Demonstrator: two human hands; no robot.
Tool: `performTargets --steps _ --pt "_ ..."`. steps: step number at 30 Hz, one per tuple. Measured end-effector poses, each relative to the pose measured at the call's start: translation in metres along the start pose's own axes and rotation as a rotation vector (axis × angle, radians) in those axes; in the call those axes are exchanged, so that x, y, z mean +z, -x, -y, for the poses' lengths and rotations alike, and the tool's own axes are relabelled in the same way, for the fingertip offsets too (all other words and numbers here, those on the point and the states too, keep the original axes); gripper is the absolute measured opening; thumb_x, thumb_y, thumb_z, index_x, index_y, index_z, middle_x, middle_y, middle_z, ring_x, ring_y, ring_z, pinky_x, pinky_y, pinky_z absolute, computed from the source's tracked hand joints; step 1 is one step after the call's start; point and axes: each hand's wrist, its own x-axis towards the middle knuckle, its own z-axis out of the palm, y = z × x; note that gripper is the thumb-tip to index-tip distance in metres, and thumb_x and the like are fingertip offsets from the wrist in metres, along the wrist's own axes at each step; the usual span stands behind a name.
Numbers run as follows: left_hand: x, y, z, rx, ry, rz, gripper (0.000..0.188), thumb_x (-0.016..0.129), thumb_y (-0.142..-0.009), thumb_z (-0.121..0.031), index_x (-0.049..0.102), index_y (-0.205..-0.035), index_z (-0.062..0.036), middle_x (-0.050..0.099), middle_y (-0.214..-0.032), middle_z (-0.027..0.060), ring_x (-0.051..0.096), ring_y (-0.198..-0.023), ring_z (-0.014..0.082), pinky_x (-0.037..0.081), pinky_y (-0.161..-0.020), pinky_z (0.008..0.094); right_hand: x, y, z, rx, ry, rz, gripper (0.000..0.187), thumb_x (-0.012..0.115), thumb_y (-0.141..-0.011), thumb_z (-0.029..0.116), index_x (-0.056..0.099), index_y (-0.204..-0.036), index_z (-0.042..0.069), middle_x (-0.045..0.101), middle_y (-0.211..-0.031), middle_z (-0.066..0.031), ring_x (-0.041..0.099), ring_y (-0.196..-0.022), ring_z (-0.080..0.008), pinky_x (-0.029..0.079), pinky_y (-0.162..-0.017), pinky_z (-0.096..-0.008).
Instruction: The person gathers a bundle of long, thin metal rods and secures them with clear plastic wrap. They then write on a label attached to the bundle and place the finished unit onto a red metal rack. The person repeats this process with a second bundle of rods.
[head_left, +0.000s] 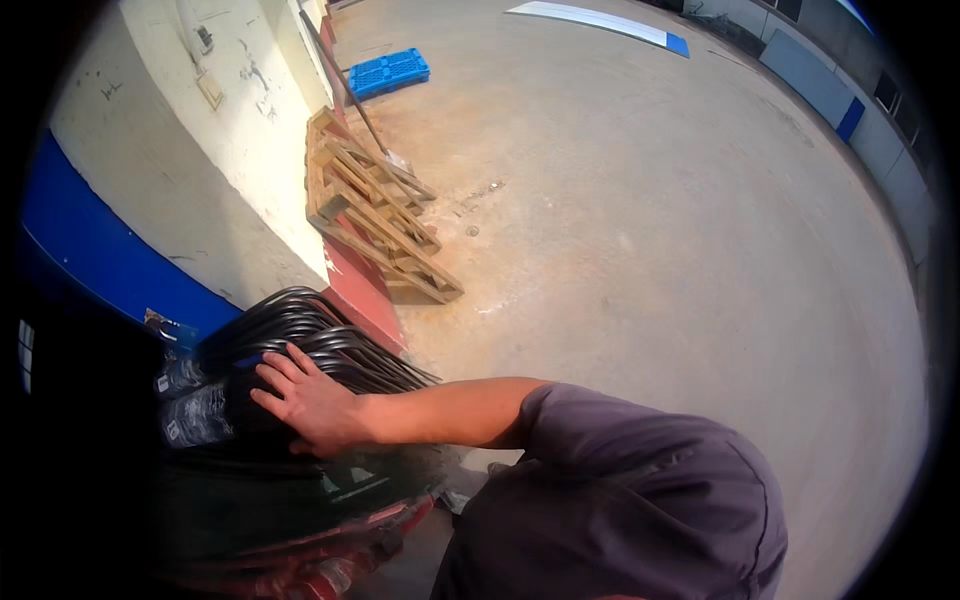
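My right hand [315,405] reaches in from the lower right, its arm in a dark greyish sleeve. The fingers are spread and rest palm down on a stack of bent black tubes or rods [310,330]; I see no grip around any of them. Clear plastic film with a pale label wraps the bundle's left end [198,415]. Below the hand is a dark surface with red parts [400,515], too shadowed to make out. My left hand is not in view.
Wooden pallets [380,215] lean against the cream wall [190,120] with its red base, beside a long-handled tool [345,85]. Farther off, a blue plastic pallet [390,72] lies on the concrete floor [640,220]. A long white panel [590,22] is at the back.
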Motion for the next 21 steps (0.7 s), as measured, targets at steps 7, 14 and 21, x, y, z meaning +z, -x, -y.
performTargets --steps 7,14,21 --pt "0.026 -0.024 -0.022 -0.302 0.1 -0.072 0.032 0.072 -0.075 -0.006 0.074 -0.107 -0.0041 0.071 -0.113 0.0091 0.062 -0.118 0.0312 0.044 -0.105 0.0448 -0.028 -0.104 0.094 -0.152 0.09 0.916 0.048 0.078 -0.092 0.028 0.069 -0.136 0.012 0.078 -0.108 -0.0116 0.075 -0.103 -0.0326 0.056 -0.098 -0.0436" --pt "0.016 0.048 -0.087 -0.707 -0.163 -0.441 0.03 0.071 -0.08 0.011 0.071 -0.106 -0.0024 0.07 -0.124 0.0129 0.065 -0.118 0.0323 0.052 -0.101 0.0416 -0.035 -0.077 0.0 -0.123 0.17 0.244 0.076 0.091 -0.078 0.034 0.063 -0.14 0.0 0.068 -0.134 -0.018 0.058 -0.128 -0.0383 0.049 -0.108 -0.0459" --pt "0.134 0.079 -0.195 -1.033 0.63 -0.325 0.024 0.074 -0.092 0.003 0.067 -0.115 -0.0001 0.072 -0.112 0.0104 0.072 -0.094 0.02 0.058 -0.086 0.0324 -0.005 -0.099 -0.041 0.02 0.332 0.596 0.129 0.085 -0.073 0.073 0.035 -0.163 -0.004 0.052 -0.154 -0.0298 0.045 -0.146 -0.0454 0.035 -0.123 -0.0487"
